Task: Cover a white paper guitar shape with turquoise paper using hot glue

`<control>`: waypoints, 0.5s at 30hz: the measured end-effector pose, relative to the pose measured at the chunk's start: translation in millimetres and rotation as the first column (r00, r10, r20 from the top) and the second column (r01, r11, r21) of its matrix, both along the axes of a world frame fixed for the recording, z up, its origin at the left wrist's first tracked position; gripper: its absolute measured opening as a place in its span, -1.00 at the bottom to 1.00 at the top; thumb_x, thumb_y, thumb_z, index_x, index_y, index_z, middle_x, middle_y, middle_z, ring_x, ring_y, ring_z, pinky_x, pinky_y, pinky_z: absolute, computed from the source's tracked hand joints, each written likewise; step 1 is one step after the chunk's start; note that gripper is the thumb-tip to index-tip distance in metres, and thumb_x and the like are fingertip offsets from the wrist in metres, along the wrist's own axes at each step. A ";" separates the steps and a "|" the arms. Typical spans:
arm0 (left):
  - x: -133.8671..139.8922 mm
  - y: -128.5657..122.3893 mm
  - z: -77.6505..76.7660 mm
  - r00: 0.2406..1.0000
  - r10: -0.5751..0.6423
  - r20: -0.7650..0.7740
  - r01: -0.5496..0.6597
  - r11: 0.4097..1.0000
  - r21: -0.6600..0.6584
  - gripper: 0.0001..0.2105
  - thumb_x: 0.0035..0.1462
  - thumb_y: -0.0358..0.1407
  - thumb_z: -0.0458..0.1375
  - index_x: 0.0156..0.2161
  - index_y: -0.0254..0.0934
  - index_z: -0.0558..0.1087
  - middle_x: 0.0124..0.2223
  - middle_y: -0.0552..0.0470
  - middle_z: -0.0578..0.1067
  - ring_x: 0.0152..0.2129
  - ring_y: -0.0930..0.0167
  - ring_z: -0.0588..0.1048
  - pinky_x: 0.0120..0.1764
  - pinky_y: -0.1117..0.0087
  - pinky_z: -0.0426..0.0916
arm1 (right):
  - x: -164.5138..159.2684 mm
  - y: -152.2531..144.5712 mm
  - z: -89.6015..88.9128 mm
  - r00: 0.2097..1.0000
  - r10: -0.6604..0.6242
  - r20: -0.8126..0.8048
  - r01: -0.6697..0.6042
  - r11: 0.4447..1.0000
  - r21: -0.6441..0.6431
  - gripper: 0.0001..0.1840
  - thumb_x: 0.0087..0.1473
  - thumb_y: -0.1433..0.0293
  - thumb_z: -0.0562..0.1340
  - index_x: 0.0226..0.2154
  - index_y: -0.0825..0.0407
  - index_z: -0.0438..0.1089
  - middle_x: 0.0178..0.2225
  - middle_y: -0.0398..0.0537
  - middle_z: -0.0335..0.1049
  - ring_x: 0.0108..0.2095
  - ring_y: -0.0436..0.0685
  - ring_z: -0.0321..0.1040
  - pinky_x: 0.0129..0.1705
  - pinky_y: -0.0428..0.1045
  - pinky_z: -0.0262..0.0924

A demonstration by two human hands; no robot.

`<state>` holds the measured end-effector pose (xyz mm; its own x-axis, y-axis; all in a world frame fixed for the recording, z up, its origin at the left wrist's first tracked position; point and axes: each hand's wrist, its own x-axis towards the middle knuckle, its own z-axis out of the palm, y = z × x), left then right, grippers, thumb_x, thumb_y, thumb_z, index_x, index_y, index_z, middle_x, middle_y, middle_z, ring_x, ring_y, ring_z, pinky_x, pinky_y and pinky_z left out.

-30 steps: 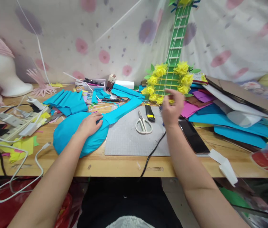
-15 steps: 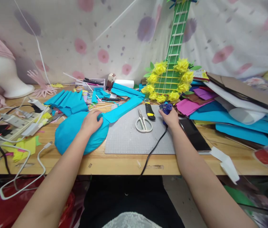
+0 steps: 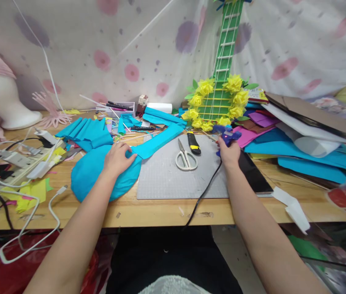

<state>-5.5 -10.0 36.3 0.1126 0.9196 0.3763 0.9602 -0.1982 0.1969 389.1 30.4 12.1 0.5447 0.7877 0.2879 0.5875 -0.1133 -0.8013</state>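
Observation:
My left hand (image 3: 118, 160) lies on a round, blue crepe-paper-covered disc (image 3: 90, 173), fingers curled together and thumb near the joint with a long blue strip (image 3: 162, 141). How firmly it grips is hard to see. Beyond the strip's bend, another blue length (image 3: 160, 117) runs back to the left. In my right hand (image 3: 230, 153) is a blue-purple hot glue gun (image 3: 226, 134), raised over the right side of the grey cutting mat (image 3: 163, 183). Its black cord hangs over the table edge. White-handled scissors (image 3: 186, 159) and a black-yellow utility knife (image 3: 193, 143) lie on the mat between my hands.
A green paper guitar with yellow flowers (image 3: 237, 98) leans at the back. A dark phone (image 3: 254, 173) lies beside my right wrist. Stacked coloured paper (image 3: 307, 149) fills the right. At left are gathered blue paper (image 3: 88, 132), a power strip (image 3: 16, 169) and white cables.
My right hand has lifted the glue gun and moved it slightly right, turning it so its nozzle points left. My left hand stays on the blue disc.

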 end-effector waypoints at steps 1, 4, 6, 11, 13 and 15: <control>-0.8 0.2 -0.6 1.000 -0.011 0.001 0.011 1.000 -0.001 -0.80 0.05 -0.16 0.10 -0.32 -0.23 0.45 -0.13 -0.05 0.45 -0.09 0.22 0.35 -0.05 0.21 0.30 | -4.3 -1.0 3.1 0.994 0.032 -0.104 -0.020 0.994 0.108 -0.52 0.03 0.13 0.10 -0.13 0.16 0.30 -0.20 0.20 0.45 -0.25 0.19 0.43 -0.26 0.08 0.33; -3.8 1.7 -2.9 0.999 -0.051 0.006 0.051 0.999 -0.005 -0.77 0.08 -0.21 0.05 -0.28 -0.23 0.51 -0.14 -0.06 0.44 -0.10 0.24 0.36 -0.04 0.22 0.30 | -27.6 -6.6 15.2 0.874 0.248 -0.418 -0.118 0.942 0.313 -0.57 -0.03 0.11 0.17 -0.17 0.04 0.25 -0.22 0.03 0.45 -0.39 0.04 0.43 -0.38 -0.04 0.33; -5.2 3.3 -4.1 0.997 -0.071 0.007 0.071 0.997 -0.011 -0.73 0.08 -0.22 0.04 -0.19 -0.22 0.52 -0.12 -0.07 0.44 -0.09 0.25 0.36 -0.02 0.22 0.29 | -50.3 -11.7 22.2 0.701 0.397 -0.593 -0.216 0.910 0.354 -0.61 -0.11 0.14 0.26 -0.25 -0.02 0.24 -0.33 -0.11 0.46 -0.51 -0.04 0.38 -0.47 -0.11 0.29; -2.4 5.2 -1.3 0.992 -0.114 -0.050 0.110 0.991 -0.076 -0.58 0.10 -0.11 0.03 0.00 -0.26 0.45 0.01 -0.11 0.41 0.01 0.21 0.33 0.05 0.19 0.25 | -111.9 -21.4 29.3 0.281 0.506 -0.816 -0.539 0.786 0.302 -0.67 -0.14 0.22 0.32 -0.32 -0.03 0.26 -0.41 -0.19 0.46 -0.48 -0.03 0.42 -0.51 -0.15 0.28; 0.0 4.4 1.9 0.990 -0.115 -0.080 0.104 0.986 -0.127 -0.53 0.11 -0.07 0.02 0.04 -0.28 0.41 0.07 -0.12 0.40 0.05 0.19 0.31 0.07 0.17 0.22 | -131.2 -23.2 31.2 0.248 0.529 -0.812 -0.655 0.709 0.262 -0.68 -0.13 0.25 0.33 -0.30 -0.02 0.26 -0.40 -0.17 0.47 -0.46 -0.02 0.43 -0.54 -0.16 0.25; 2.2 2.8 4.9 0.992 -0.100 -0.080 0.087 0.984 -0.158 -0.48 0.11 -0.07 0.02 0.13 -0.29 0.31 0.11 -0.12 0.38 0.09 0.18 0.29 0.09 0.17 0.20 | -145.1 -24.4 34.4 0.270 0.569 -0.777 -0.758 0.623 0.193 -0.68 -0.10 0.28 0.33 -0.28 -0.01 0.27 -0.38 -0.13 0.48 -0.47 -0.03 0.42 -0.57 -0.18 0.20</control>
